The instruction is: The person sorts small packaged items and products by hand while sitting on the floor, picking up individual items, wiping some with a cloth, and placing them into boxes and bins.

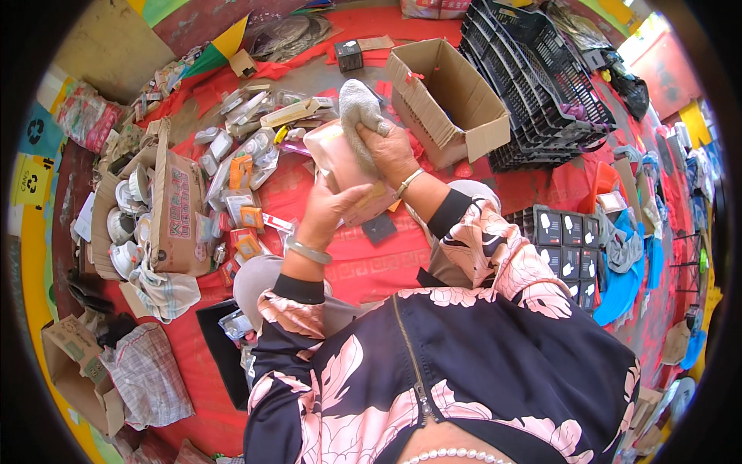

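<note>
A pink box (334, 147) is gripped at its near side by my left hand (332, 205), the thumb lying along its face. My right hand (393, 155) is closed round a grey cloth (360, 108) and presses it against the box's right side. The cloth's upper end sticks up past the box's far edge. Below the box, a small dark square piece (379, 227) lies on the red sheet (371, 271). Just left of my hands spreads a heap of packaged small goods (251, 155), some in clear packs and some with orange cards.
An open cardboard box (421, 108) stands ahead to the right, beside stacked black plastic crates (533, 85). At left is a carton (182, 216) of white round fixtures. Black boxes (560, 240) are stacked at right. A woven bag (147, 375) and a black tray (220, 348) lie lower left.
</note>
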Tool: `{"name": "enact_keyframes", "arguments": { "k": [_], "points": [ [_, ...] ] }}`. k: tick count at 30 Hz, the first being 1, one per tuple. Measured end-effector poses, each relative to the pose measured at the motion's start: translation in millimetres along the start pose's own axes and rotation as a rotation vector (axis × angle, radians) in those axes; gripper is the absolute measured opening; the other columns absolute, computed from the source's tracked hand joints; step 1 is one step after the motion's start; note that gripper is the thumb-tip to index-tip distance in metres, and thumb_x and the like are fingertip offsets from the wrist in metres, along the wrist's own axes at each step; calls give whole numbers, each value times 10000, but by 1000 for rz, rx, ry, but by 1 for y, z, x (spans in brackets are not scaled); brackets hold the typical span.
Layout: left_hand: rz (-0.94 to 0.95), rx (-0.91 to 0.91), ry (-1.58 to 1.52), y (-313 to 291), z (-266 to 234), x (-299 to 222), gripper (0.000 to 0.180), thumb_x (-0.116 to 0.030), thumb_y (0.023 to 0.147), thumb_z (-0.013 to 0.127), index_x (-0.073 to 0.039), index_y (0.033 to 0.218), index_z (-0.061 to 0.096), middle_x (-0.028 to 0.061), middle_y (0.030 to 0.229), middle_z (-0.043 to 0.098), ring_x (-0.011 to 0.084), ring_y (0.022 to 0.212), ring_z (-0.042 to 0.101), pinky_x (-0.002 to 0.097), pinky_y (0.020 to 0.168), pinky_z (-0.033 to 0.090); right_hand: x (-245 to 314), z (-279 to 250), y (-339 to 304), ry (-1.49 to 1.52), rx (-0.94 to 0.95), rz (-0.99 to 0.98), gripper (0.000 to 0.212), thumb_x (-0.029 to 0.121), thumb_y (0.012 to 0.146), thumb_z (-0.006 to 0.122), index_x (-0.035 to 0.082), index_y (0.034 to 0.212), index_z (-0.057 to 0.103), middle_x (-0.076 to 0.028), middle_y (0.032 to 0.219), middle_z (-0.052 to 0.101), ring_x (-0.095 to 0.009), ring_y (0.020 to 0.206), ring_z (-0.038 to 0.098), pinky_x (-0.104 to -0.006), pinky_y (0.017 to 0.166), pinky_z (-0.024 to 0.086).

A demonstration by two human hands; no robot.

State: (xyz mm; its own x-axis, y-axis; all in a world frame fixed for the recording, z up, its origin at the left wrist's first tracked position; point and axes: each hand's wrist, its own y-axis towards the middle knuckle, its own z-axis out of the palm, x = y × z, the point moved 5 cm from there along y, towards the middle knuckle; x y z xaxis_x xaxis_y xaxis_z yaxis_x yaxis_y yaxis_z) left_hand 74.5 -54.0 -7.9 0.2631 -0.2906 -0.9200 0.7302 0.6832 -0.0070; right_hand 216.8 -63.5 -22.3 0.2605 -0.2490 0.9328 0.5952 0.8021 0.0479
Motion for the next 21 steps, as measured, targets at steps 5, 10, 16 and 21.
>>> {"name": "enact_keyframes", "arguments": {
  "k": [5, 10, 16, 21],
  "points": [
    [-32, 4, -123, 8, -11, 26, 360, 27, 774, 623, 4, 1122, 531, 74, 1026, 623, 153, 902, 603, 281, 812, 477, -10, -14, 3, 16, -238, 115, 278, 277, 883, 578, 13, 956, 627, -8, 838, 604, -87, 719, 530, -258, 623, 448],
    [-73, 23, -56, 9, -25, 14, 377, 47, 773, 600, 13, 1140, 518, 73, 1042, 616, 142, 904, 599, 278, 812, 476, 21, -64, 23, 66, -472, 87, 395, 387, 875, 554, 3, 941, 613, -59, 812, 618, -115, 648, 561, -291, 560, 449],
    [-67, 155, 326, 5, -29, 22, 408, 48, 750, 595, 43, 1146, 498, 72, 1037, 615, 155, 930, 590, 277, 834, 461, 36, -21, 3, -685, 500, -134, 646, 333, 716, 704, 104, 1267, 458, -131, 1121, 560, -234, 974, 577, -321, 841, 457],
    [131, 238, 880, 1, -21, 8, 388, 38, 742, 601, 47, 1121, 515, 62, 1022, 614, 142, 936, 572, 281, 822, 451, 28, 13, -24, -1017, 435, -341, 513, 333, 699, 701, 114, 1125, 518, -153, 958, 620, -325, 856, 618, -378, 718, 492]
  ]
}}
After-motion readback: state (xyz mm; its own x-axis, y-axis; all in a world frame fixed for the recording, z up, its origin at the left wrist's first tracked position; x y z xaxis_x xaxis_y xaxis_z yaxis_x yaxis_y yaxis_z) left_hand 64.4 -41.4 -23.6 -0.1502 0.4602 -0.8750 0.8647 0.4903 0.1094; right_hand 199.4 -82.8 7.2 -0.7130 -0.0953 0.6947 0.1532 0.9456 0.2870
